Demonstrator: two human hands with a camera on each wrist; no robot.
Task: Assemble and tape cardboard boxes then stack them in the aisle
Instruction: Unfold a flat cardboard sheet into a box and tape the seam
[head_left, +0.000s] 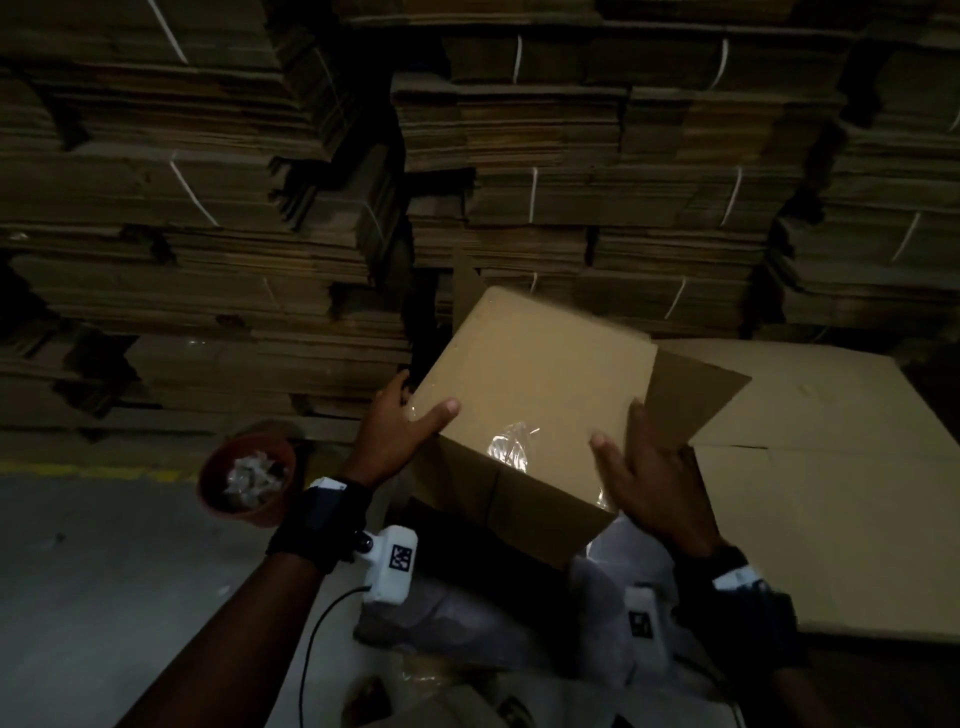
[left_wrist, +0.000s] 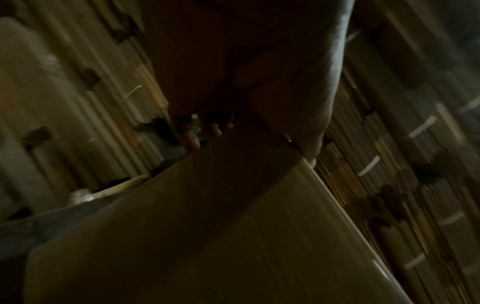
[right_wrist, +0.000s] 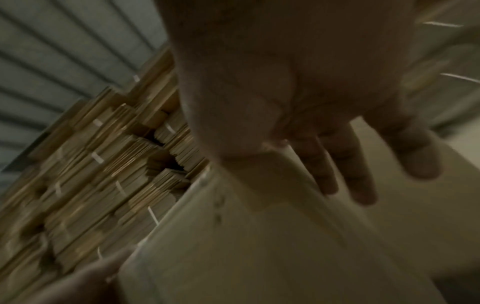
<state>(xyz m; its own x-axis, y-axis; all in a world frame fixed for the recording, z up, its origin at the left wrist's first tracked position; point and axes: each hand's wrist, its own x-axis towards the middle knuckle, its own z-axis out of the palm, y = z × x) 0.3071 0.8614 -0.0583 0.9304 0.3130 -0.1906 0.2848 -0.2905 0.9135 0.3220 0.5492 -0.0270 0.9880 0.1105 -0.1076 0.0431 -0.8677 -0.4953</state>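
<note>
A brown cardboard box (head_left: 535, 374) is held tilted over my lap, closed face up, with shiny clear tape (head_left: 511, 441) over its near edge. Two flaps stand open, one at the right (head_left: 696, 395) and one at the back (head_left: 462, 280). My left hand (head_left: 400, 431) grips the box's left corner, thumb on the top face and fingers wrapped round the far side. My right hand (head_left: 649, 478) lies with straight fingers against the box's right near side. The left wrist view shows the box wall (left_wrist: 207, 226) below the fingers (left_wrist: 192, 139). The right wrist view shows the spread right hand (right_wrist: 285, 82) over the box (right_wrist: 259, 246).
A reddish-brown tub (head_left: 247, 475) holding crumpled tape scraps stands on the grey floor (head_left: 104, 571) at my left. Large flat cardboard sheets (head_left: 831, 467) lie at my right. A tall wall of strapped flat cardboard bundles (head_left: 571, 182) fills the space ahead.
</note>
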